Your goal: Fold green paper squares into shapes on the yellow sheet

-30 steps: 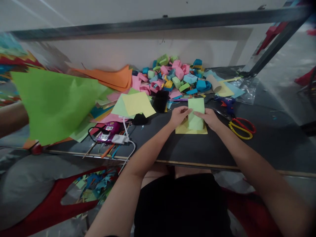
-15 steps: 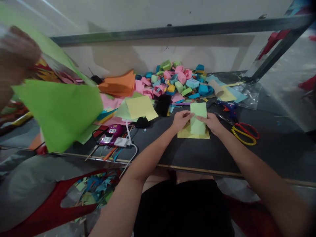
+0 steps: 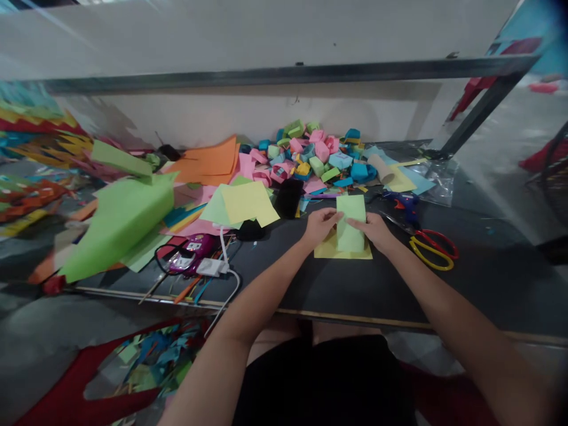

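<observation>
A light green paper strip, rectangular and upright in the view, is held between my two hands. My left hand grips its left edge with the fingers closed and the thumb toward the paper. On the other side my right hand pinches the right edge, its thumb lying across the front. Beneath the strip a yellow paper sheet lies on the dark tabletop, partly covered. Scissors with red and yellow handles rest to the right of my right hand, and a blue glue gun lies behind them.
Folded paper pieces are heaped at the back by the wall. Orange sheets, a yellow sheet and a bent green sheet spread leftward. A purple device with a white cable sits near the front edge. A metal bar crosses behind.
Another person's hand, which held the large green sheet at the left, has left the view; that sheet now rests lower on the table. The camera has shifted slightly. My hands keep their hold.
</observation>
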Demonstrator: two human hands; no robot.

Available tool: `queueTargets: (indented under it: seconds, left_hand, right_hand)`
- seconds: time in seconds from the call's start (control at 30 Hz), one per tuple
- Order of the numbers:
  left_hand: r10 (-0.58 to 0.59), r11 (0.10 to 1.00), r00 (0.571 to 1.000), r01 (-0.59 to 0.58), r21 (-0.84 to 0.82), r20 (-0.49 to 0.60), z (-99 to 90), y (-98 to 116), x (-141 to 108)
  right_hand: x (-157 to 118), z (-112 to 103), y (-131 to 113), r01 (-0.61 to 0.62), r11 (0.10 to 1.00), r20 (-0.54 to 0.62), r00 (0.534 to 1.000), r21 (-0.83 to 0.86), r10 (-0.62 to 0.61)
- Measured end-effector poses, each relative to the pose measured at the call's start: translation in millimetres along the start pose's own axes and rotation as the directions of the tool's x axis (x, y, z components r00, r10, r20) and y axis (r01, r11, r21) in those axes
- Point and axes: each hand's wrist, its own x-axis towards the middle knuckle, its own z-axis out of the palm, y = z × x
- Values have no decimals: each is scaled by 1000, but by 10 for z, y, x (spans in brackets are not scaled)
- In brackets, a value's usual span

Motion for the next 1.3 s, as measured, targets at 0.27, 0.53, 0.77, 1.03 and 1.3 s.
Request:
queueTargets:
  seconds: [0.27,0.53,0.77,1.03,1.3]
  left_hand:
    - [41,999,999,-41,-1,-25,-10,-38,-1]
    - [98,994,995,-99,-37,-17,-13,-4,-19]
    - [216,974,970,-222,-39,-113,-19,130,-74]
    - [323,946,921,-306,109,-216,27,225,-190]
    - [372,921,906,-333,204,-203,35,261,-229]
  right_hand:
    - [16,-1,12,15,998,37,999,65,-17]
    - [6,-17,-11,121,986,-25,993,112,-119]
    - [-125,19,-101,268,963,-48,963,15,-267]
    - [-219,32,-179,372,927,-78,924,-51,-375]
    - [-217,37,-167,362,930,-72,928,-53,-366]
